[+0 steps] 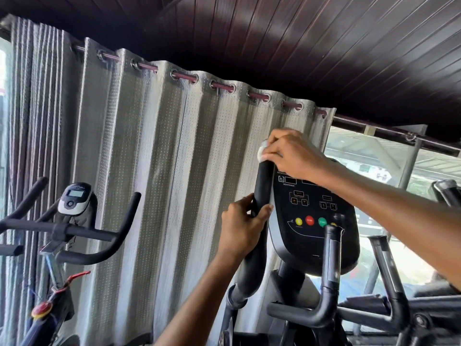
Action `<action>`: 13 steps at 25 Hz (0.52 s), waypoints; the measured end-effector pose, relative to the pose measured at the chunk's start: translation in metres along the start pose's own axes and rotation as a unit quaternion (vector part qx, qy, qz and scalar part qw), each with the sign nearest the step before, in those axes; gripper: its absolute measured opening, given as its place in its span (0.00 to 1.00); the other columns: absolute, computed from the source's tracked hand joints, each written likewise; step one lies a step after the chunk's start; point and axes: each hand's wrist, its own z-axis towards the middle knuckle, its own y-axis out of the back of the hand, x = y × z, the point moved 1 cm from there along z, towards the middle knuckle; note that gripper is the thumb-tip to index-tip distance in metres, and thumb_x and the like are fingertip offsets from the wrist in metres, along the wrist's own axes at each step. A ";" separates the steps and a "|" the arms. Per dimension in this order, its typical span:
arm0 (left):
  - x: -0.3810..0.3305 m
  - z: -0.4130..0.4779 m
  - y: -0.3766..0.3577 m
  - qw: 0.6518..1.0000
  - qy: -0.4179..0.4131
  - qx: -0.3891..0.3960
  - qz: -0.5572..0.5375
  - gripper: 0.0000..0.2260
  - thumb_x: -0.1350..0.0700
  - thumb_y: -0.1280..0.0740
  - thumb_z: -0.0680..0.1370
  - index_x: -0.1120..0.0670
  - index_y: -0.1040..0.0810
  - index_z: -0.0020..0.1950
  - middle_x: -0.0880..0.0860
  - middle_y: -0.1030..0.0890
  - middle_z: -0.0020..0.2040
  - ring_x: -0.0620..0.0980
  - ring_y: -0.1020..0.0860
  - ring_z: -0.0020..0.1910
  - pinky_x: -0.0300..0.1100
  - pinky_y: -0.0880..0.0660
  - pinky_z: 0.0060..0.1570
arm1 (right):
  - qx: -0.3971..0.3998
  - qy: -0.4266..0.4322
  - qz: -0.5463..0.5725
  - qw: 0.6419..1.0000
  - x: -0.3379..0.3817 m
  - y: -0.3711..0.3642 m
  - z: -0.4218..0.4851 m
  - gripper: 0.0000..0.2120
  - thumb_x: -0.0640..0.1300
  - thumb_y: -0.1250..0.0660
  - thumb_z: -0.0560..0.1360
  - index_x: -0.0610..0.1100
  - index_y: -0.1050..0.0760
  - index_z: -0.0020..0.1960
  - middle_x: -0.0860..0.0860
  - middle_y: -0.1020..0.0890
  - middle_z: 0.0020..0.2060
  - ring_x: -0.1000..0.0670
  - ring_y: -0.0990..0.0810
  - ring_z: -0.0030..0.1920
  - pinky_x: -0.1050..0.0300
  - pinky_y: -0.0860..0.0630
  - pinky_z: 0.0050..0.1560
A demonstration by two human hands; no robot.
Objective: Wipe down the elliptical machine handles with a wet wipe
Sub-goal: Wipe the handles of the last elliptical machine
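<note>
The elliptical's left moving handle (263, 182) is a tall black padded bar rising beside the console (311, 216). My left hand (240, 227) grips this handle around its middle. My right hand (290, 153) sits at the handle's top end and pinches a white wet wipe (262, 152) against the tip. Only a small crumpled part of the wipe shows under the fingers. The short inner handle (331, 265) with a silver sensor strip stands lower right, untouched. Another black upright bar (388, 270) leans further right.
An exercise bike (72, 231) with black handlebars and a small display stands at the left. A grey eyelet curtain (154, 171) hangs behind both machines. A window (389, 161) shows at the right, with another machine's handle (446, 193) at the far right edge.
</note>
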 end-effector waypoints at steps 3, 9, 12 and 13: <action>0.007 -0.009 0.005 1.000 0.002 0.008 0.008 0.15 0.40 0.29 0.74 0.50 0.16 0.49 0.48 0.15 0.39 0.51 0.16 0.43 0.53 0.20 0.48 | 0.104 0.019 -0.017 0.994 0.011 -0.001 0.014 0.09 0.45 0.29 0.78 0.44 0.16 0.56 0.53 0.20 0.48 0.54 0.23 0.47 0.54 0.23 0.56; 0.007 -0.022 0.007 1.000 0.023 -0.001 0.000 0.12 0.44 0.26 0.77 0.52 0.17 0.44 0.48 0.16 0.35 0.47 0.18 0.36 0.46 0.22 0.39 | 0.152 0.028 -0.039 0.987 0.018 0.000 0.018 0.08 0.45 0.27 0.76 0.44 0.16 0.54 0.55 0.20 0.45 0.54 0.21 0.46 0.54 0.20 0.55; 0.008 -0.025 0.008 1.000 0.030 -0.007 -0.004 0.11 0.44 0.26 0.77 0.52 0.17 0.43 0.48 0.17 0.33 0.43 0.23 0.31 0.39 0.29 0.34 | 0.111 0.021 -0.026 0.993 0.019 0.001 0.013 0.08 0.44 0.27 0.76 0.43 0.16 0.54 0.53 0.20 0.46 0.56 0.24 0.44 0.51 0.20 0.57; 0.007 -0.026 0.008 0.999 0.031 -0.004 -0.008 0.11 0.44 0.26 0.77 0.52 0.17 0.43 0.48 0.17 0.34 0.43 0.23 0.31 0.39 0.29 0.34 | 0.108 0.032 -0.023 0.993 0.021 0.002 0.008 0.08 0.44 0.27 0.76 0.43 0.16 0.54 0.53 0.20 0.46 0.56 0.25 0.44 0.51 0.21 0.57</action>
